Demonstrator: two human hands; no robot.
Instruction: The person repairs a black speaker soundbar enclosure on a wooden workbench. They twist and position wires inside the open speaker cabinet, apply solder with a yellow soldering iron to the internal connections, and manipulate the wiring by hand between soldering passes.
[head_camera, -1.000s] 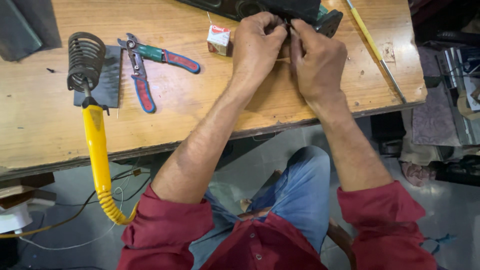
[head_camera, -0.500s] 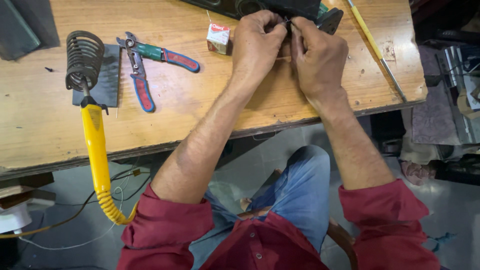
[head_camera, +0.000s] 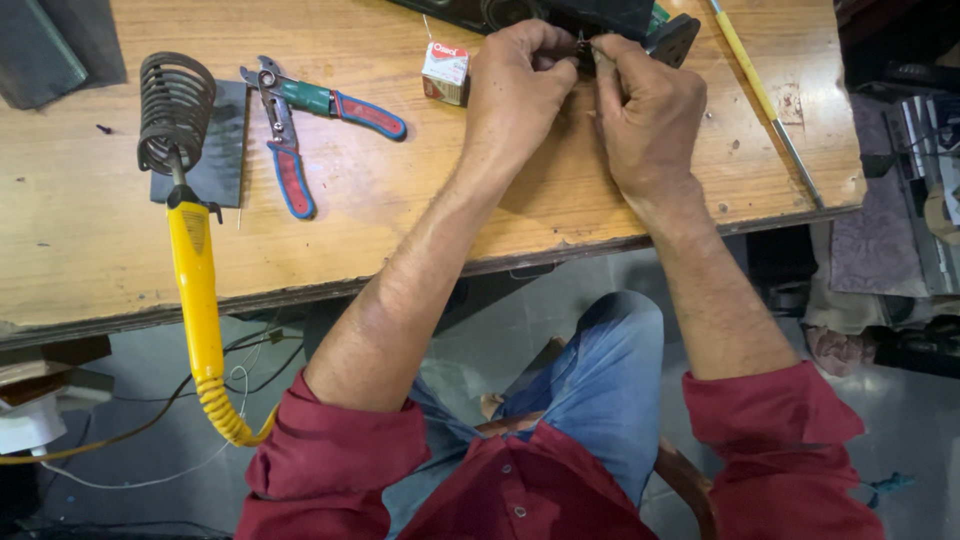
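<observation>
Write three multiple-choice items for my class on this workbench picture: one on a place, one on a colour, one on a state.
1. Where does the small red-and-white cardboard box sit?
A. Just beside the left hand
B. Inside the coil stand
C. On the floor

2. What colour is the handle of the soldering iron?
A. Blue
B. Yellow
C. Black

3. How do the red-and-green-handled metal pliers lie?
A. Gripped in the right hand
B. Handles spread apart, untouched on the wooden table
C. Hanging off the table edge

Answers:
1 A: the box stands on the wooden table next to the left hand, on the side away from the right hand.
2 B: the long handle running off the table edge from the dark coiled metal stand is yellow.
3 B: both hands pinch a small part at the table's far edge, well away from the pliers.
</observation>
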